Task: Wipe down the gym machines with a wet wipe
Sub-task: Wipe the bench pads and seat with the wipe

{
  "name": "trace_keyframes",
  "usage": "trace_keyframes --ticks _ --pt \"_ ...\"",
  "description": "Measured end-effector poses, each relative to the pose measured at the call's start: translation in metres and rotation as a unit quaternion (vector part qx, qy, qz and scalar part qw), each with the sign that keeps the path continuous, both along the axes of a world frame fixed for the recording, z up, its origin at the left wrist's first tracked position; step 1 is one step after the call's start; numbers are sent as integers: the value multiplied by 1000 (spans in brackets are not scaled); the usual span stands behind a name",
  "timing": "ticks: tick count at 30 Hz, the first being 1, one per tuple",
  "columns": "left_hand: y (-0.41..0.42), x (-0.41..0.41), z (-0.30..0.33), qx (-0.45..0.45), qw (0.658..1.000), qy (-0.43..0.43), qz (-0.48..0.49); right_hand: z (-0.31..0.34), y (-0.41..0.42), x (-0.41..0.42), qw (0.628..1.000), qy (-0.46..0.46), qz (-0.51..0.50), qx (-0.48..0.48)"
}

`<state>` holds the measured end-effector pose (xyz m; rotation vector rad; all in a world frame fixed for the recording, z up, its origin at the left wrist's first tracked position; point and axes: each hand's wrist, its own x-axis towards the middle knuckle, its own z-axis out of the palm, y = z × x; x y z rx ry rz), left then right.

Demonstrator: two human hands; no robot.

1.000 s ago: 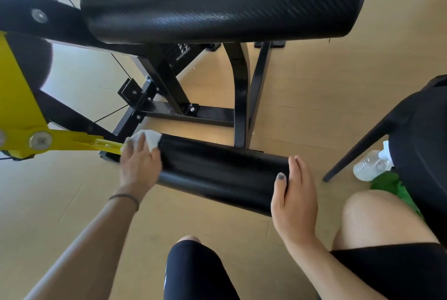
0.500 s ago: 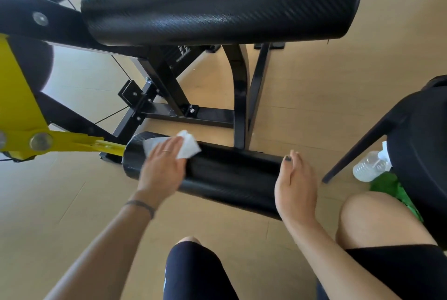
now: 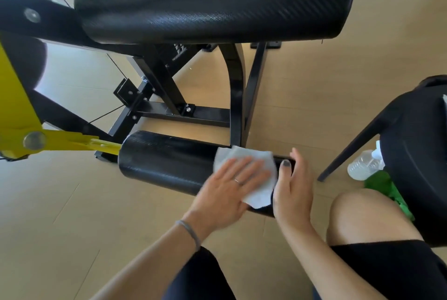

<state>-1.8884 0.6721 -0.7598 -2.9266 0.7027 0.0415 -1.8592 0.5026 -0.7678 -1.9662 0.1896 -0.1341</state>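
Note:
A black roller pad [image 3: 167, 161] lies low across the middle of the view, fixed to a yellow arm [image 3: 72, 142] at its left end. A white wet wipe [image 3: 256, 178] is spread over the pad's right part. My left hand [image 3: 227, 193] presses flat on the wipe, fingers spread. My right hand [image 3: 292, 188] cups the pad's right end, thumb on top, touching the wipe's edge. A bigger black pad [image 3: 212, 6] of the machine hangs above.
The black steel frame [image 3: 183, 111] and two upright legs [image 3: 238, 96] stand behind the roller. A black chair [image 3: 416, 154] is at the right, with a clear plastic bottle [image 3: 362, 164] and a green cloth [image 3: 384, 188] under it. My knees are at the bottom. Tan floor lies around.
My left hand has slid the wipe along the roller from its left end to its right part, reaching my right hand. My right hand has stayed on the right end.

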Motion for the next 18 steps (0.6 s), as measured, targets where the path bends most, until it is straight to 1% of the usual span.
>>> trace_keyframes --ticks 2,4,5,7,9,10,11,12,14,16,17,18 --pt "61 1 3 -38 991 -25 129 -4 3 8 997 5 30 -70" --pt "125 -4 9 -66 958 -60 274 -8 3 4 991 -5 50 -121" --pt "151 -5 11 -78 938 -62 332 -10 2 0 989 -14 58 -134" --pt "175 2 9 -92 908 -46 407 -15 2 -13 985 -36 70 -154" --pt "153 13 3 -104 890 -36 442 -21 1 -22 981 -60 78 -168" --pt "129 16 0 -124 886 -33 445 -23 1 -25 979 -70 79 -172" --pt "100 17 -2 -145 893 -31 425 -25 0 -25 979 -78 79 -173" --pt "67 15 -4 -145 917 -31 371 -27 0 -25 979 -83 76 -170" --pt "10 1 -3 -123 964 -27 232 -28 1 -22 982 -81 68 -159" --pt "0 -3 6 -119 983 -23 138 -28 2 -20 982 -72 70 -158" --pt "15 0 10 -119 985 -16 127 -28 1 -19 982 -71 74 -161" --pt "35 3 13 -118 983 -17 143 -28 0 -18 981 -69 78 -164"
